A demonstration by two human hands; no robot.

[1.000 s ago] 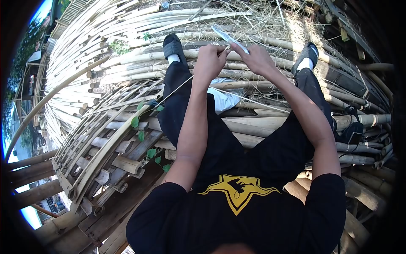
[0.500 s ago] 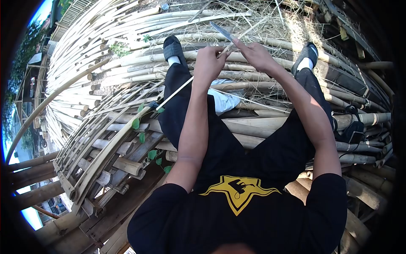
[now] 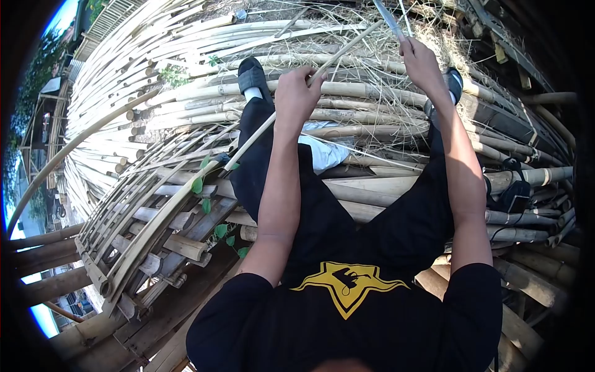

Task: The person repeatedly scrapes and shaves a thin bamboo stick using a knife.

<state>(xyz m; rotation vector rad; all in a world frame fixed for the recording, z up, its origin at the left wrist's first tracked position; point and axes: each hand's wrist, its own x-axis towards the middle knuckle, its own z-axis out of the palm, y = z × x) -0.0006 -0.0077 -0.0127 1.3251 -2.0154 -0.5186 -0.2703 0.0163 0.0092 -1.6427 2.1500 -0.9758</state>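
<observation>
- Outdoors, long pale-yellow bamboo poles [image 3: 211, 93] covered the ground in layered rows, with loose dry straw [image 3: 434, 28] over those farther off.
- A slatted bamboo lattice [image 3: 145, 214] stood at the left, small green leaves [image 3: 197, 185] beside it.
- The left hand [image 3: 296, 96] had its grip closed round a long, thin, pale bamboo strip [image 3: 349, 49].
- The strip ran diagonally: its lower part crossed the left leg of the black trousers [image 3: 253, 133], and its upper end lay near the knife; whether they touched could not be told.
- The right hand [image 3: 424, 65], well apart from the left, had its grip closed on a knife with a narrow grey blade [image 3: 388, 17], pointing away from the person.
- A crumpled whitish sheet [image 3: 326, 155] lay between the legs.
</observation>
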